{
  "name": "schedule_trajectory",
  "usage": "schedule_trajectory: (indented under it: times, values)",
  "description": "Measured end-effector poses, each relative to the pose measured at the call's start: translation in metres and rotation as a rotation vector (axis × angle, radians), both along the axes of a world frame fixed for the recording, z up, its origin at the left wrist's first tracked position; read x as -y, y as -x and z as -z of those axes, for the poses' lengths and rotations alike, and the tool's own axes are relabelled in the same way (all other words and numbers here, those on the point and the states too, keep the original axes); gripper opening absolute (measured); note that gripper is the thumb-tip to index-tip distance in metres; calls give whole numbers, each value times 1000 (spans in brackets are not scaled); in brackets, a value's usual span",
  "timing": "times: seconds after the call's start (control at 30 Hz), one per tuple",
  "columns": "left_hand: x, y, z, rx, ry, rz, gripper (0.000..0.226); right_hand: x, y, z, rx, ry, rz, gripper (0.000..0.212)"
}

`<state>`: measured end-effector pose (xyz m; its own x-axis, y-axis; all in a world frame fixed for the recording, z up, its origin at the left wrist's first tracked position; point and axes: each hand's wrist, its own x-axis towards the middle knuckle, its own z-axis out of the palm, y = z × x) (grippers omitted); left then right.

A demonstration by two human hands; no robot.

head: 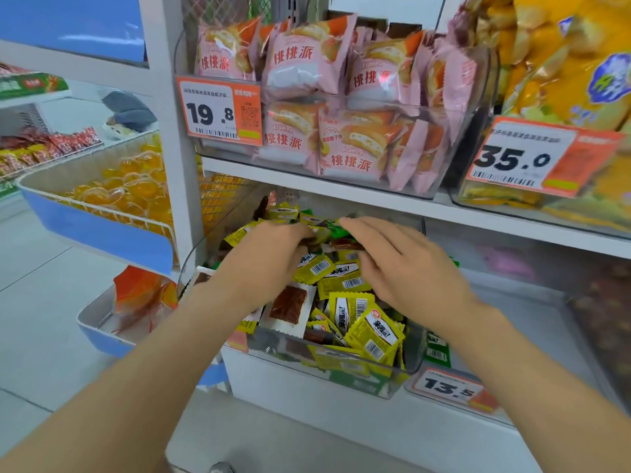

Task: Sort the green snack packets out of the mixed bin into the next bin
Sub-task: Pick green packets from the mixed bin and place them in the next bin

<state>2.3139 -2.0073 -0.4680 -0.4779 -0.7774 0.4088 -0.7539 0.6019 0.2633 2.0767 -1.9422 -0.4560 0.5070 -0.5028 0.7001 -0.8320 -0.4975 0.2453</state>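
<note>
Just between left hand (269,249) and right hand (399,262): green packets (341,231).

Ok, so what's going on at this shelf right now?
A person has both hands in a clear bin of mixed yellow, green and brown snack packets on the lower shelf. The left hand and right hand meet over green packets at the back of the pile. Whether either hand holds one cannot be seen. The next bin to the right already has a few sorted packs at its near corner.
</note>
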Motion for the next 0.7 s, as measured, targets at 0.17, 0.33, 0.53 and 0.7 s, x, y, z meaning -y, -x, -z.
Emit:
schedule_trajectory:
  times: [0.17, 0.33, 0.53, 0.7]
  values:
    - [-24, 5, -8, -6, -142, -15, 61, -17, -1, -1, 364, -226, -6, 45]
    - [-75, 27, -10, -72, -224, -336, 44, -31, -13, -7, 688, -467, 58, 32]
    - [-85, 39, 7, 73, -604, -484, 85, -44, -17, -11, 760, -490, 256, 19]
    - [-71, 41, 23, 96, -460, -406, 88, -53, -22, -2, 602, -525, 386, 32]
